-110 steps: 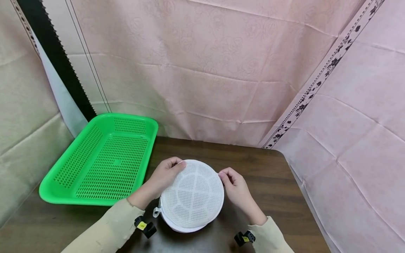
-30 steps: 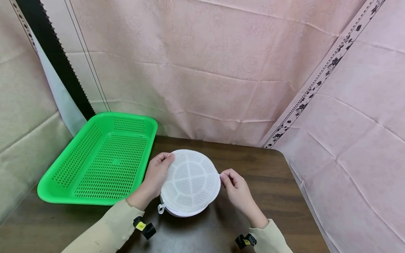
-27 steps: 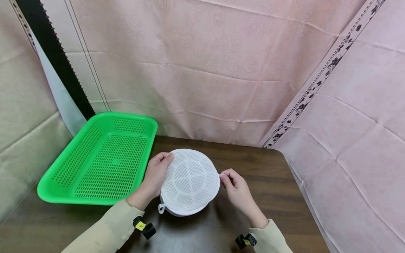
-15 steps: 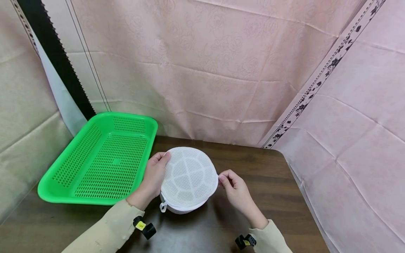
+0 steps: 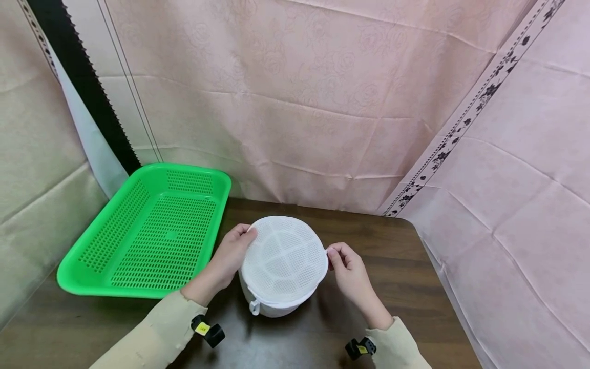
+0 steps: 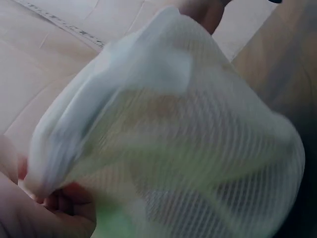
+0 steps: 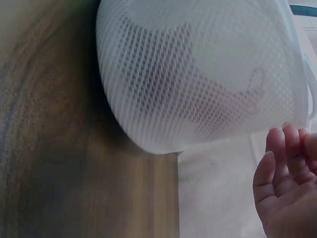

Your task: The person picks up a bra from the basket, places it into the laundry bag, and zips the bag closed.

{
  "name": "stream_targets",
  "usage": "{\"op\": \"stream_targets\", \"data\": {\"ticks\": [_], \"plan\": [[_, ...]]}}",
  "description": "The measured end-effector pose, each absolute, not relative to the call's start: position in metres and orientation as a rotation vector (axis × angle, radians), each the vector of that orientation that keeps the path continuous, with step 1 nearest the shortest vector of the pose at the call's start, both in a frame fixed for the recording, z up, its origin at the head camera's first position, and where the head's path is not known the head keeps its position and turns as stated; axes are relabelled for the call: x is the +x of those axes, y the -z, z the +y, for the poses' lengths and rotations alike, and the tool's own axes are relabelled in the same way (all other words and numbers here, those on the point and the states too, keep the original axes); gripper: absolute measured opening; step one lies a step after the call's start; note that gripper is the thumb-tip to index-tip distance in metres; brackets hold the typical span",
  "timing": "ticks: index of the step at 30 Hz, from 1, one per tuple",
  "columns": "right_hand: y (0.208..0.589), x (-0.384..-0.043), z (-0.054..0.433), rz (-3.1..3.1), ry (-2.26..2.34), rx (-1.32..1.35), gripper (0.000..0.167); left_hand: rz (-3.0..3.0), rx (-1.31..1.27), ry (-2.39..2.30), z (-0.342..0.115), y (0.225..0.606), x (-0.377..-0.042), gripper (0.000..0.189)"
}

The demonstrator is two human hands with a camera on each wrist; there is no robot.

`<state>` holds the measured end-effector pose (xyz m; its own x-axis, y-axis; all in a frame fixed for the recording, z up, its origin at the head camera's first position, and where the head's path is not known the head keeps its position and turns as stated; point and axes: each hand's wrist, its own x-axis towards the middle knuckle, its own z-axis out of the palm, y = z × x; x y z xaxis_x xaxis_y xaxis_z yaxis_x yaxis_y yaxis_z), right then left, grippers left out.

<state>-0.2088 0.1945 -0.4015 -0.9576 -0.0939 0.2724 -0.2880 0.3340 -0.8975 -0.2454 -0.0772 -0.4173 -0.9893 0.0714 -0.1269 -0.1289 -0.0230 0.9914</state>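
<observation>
A round white mesh laundry bag (image 5: 285, 259) is held between the two hands above the table, its flat top facing the head camera and part of its side wall showing below. The left hand (image 5: 232, 252) pinches its rim at the upper left, thumb on top. At the right edge, the right hand (image 5: 349, 269) pinches a small bit of the rim; whether it is a zipper pull is too small to tell. A short white loop (image 5: 254, 307) hangs at the bag's lower left. Through the mesh (image 7: 163, 69) in the right wrist view, darker patches show, their nature unclear.
A green perforated plastic basket (image 5: 209, 241) stands left of the bag, close to the left forearm. The dark wooden table (image 5: 387, 246) has a rounded far right corner. Pale patterned cloth (image 5: 295, 102) hangs behind and at both sides.
Over the last seconds the bag has risen away from the person and tilted, with more side wall showing. In the last half second, bag and hands shift slightly right; both grips stay.
</observation>
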Motion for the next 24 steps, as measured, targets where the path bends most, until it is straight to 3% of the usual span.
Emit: {"op": "stream_targets", "data": {"ticks": [12, 18, 24], "plan": [[0.423, -0.232, 0.207, -2.391, -1.665, 0.274, 0.014, 2.48, 0.184, -1.819, -0.074, 0.422, -0.243, 0.025], [0.424, -0.234, 0.204, -2.382, -1.715, 0.306, 0.013, 2.523, 0.194, -1.774, -0.071, 0.425, -0.243, 0.044], [0.421, -0.233, 0.198, -2.404, -1.741, 0.326, 0.015, 2.441, 0.227, -1.825, -0.068, 0.428, -0.244, 0.042]]}}
